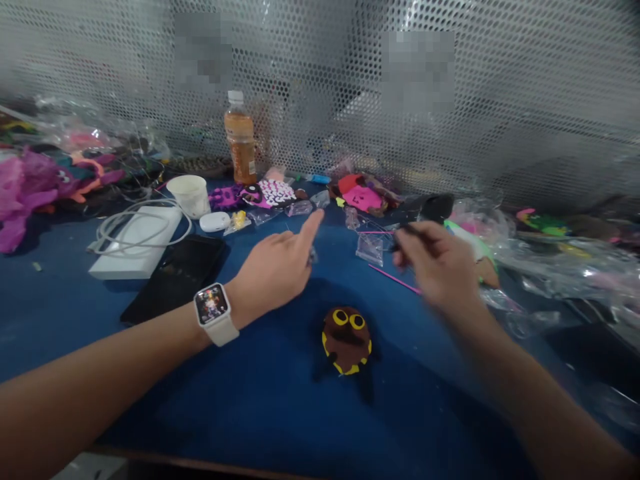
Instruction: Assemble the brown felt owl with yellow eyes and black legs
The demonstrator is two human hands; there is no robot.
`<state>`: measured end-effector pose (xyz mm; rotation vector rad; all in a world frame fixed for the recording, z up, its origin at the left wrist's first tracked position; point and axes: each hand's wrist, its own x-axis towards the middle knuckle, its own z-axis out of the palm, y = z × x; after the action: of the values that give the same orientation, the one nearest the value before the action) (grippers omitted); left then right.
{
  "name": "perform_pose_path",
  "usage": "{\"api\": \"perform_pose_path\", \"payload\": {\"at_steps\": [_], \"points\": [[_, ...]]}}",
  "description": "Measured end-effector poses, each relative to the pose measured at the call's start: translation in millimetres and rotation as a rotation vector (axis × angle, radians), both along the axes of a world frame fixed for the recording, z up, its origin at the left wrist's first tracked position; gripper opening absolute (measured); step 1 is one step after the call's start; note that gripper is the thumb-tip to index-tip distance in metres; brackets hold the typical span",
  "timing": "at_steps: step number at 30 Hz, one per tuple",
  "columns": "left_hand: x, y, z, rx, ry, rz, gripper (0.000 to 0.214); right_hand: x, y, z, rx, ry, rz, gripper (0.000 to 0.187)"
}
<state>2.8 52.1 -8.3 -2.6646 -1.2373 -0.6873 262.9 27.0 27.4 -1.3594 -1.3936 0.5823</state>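
A brown clay figure (345, 343) with yellow-ringed eyes and a yellow scalloped edge lies on the blue table, below and between my hands. My left hand (280, 267), with a watch (212, 305) on its wrist, is half closed, the index finger pointing up and away. Something small and clear shows at its curled fingers; what it is cannot be made out. At the right, my right hand (435, 260) is slightly blurred and pinches a small dark lump (407, 233), perhaps black clay. Below its fingertips lies a pink stick (394, 279).
A drink bottle (241, 140), a paper cup (189, 195) and several clay figures stand along the perforated metal screen (320, 80). At left are a white box (137, 247) with a coiled cable and a black pouch (175, 277). Clear plastic bags (560, 267) crowd the right.
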Motion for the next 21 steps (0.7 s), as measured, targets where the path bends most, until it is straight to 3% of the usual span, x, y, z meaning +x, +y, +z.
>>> {"api": "perform_pose_path", "payload": {"at_steps": [2, 5, 14, 17, 21], "points": [[-7, 6, -1.0, -0.012, 0.053, 0.077, 0.073, 25, 15, -1.6, 0.078, 0.151, -0.127, 0.014], [-10, 8, -4.5, -0.016, 0.110, 0.109, 0.075, 36, 24, -9.4, 0.026, 0.213, -0.090, 0.019], [-11, -3, -6.8, 0.050, 0.280, 0.226, 0.052, -10, -2, -18.9, -0.260, 0.407, 0.240, 0.025], [-10, -2, -6.4, 0.076, 0.254, 0.199, 0.052, -12, -5, -17.9, -0.310, 0.486, 0.313, 0.026], [-6, -3, -4.7, 0.102, 0.172, 0.111, 0.053, -14, -7, -19.5, -0.312, 0.448, 0.301, 0.028]]}}
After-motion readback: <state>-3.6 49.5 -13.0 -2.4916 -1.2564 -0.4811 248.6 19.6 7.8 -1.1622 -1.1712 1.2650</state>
